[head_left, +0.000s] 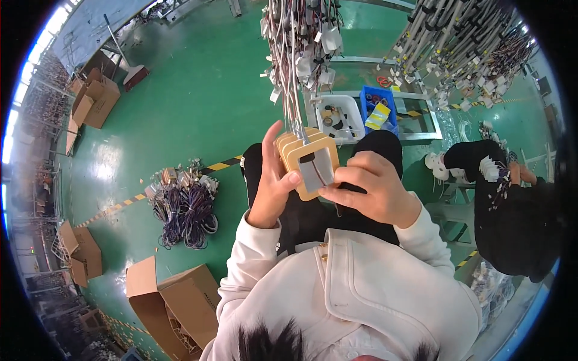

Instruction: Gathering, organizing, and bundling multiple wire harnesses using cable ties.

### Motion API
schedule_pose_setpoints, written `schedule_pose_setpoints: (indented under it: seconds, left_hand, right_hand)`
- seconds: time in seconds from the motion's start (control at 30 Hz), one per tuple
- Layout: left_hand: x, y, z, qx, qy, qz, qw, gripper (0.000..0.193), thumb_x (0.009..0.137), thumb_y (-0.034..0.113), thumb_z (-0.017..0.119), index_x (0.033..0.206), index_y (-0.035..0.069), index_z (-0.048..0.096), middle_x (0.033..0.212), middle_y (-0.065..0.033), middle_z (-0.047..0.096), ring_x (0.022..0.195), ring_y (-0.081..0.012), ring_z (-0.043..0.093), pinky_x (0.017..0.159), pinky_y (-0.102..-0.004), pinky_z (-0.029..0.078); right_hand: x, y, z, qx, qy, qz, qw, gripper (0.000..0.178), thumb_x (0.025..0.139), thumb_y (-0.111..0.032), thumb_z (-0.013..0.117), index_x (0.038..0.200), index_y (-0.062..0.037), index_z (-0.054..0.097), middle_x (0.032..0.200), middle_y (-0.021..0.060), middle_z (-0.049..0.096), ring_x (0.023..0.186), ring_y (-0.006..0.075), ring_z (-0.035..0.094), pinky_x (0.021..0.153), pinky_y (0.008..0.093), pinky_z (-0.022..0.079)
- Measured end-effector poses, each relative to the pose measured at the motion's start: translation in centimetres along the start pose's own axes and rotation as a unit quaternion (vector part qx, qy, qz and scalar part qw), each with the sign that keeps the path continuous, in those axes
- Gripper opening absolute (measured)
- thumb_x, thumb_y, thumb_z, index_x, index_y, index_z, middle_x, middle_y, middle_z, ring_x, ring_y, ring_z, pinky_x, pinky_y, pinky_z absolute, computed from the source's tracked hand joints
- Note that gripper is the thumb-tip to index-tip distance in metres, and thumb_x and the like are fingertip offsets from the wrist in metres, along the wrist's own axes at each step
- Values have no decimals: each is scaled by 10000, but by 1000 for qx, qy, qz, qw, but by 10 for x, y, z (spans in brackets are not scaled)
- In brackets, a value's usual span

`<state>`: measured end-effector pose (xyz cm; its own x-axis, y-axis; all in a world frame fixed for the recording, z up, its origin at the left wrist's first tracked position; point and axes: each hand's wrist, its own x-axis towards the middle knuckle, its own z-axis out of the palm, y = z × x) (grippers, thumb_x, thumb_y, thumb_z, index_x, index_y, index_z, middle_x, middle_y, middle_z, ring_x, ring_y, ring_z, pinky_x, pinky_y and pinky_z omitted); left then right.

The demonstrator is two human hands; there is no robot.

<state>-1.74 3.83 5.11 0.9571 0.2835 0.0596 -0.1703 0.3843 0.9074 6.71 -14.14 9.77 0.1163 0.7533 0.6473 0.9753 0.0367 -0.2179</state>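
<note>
A stack of pale yellow, square-cornered plastic frames [317, 146] is held upright in front of my lap. My left hand [269, 183] grips the stack from its left side, thumb on the front frame and index finger stretched upward. My right hand [376, 188] is closed at the lower right corner, its thumb and fingers pinched around a thin dark wire [317, 172] that crosses the frame's opening. What lies inside the pinch is mostly hidden. Grey-white cables [292, 99] come down to the top of the stack from a hanging bundle of wire harnesses [304, 42].
A white bin [357, 114] and a blue crate [365, 96] hold tapes and small parts ahead. More harnesses [463, 54] hang at far right. Coiled harnesses [186, 207] lie on the floor at left, near an open carton [192, 289]. Another person [512, 210] sits at right.
</note>
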Motion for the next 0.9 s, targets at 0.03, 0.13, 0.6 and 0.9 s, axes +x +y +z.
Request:
schedule_pose_setpoints:
  seconds: [0.03, 0.13, 0.6, 0.9]
  left_hand:
    - [0, 1, 0, 0, 1, 0, 1000, 1065, 647, 483, 734, 1407, 62, 118, 1256, -154, 402, 1188, -271, 426, 1008, -385, 324]
    - [-1, 1, 0, -1, -3, -3, 1000, 1065, 648, 472, 740, 1407, 64, 114, 1252, -155, 404, 1179, -270, 432, 1003, -385, 333]
    - [4, -43, -2, 175, 93, 290, 936, 1186, 497, 562, 809, 1338, 21, 171, 1300, -168, 266, 1183, -298, 392, 983, -430, 340]
    - [-10, -46, -9, 128, 1, 227, 965, 1181, 467, 514, 834, 1345, 50, 195, 1334, -160, 222, 1262, -293, 307, 1035, -420, 280]
  right_hand:
    - [5, 1, -2, 1, 0, 0, 1000, 243, 632, -146, 737, 861, -124, 658, 867, -32, 547, 769, 179, 519, 648, 324, 456]
    - [13, 1, -4, -28, -2, -65, 997, 214, 635, -173, 736, 824, -121, 651, 867, -23, 543, 775, 164, 515, 679, 324, 437]
    - [15, -28, 29, -104, 56, 199, 973, 210, 570, -123, 729, 725, -127, 587, 820, 19, 504, 737, 203, 496, 689, 332, 355]
    - [8, 1, 34, 472, 24, 376, 797, 1010, 589, -22, 808, 1409, -72, 221, 1346, 116, 394, 1148, 191, 481, 961, 329, 397]
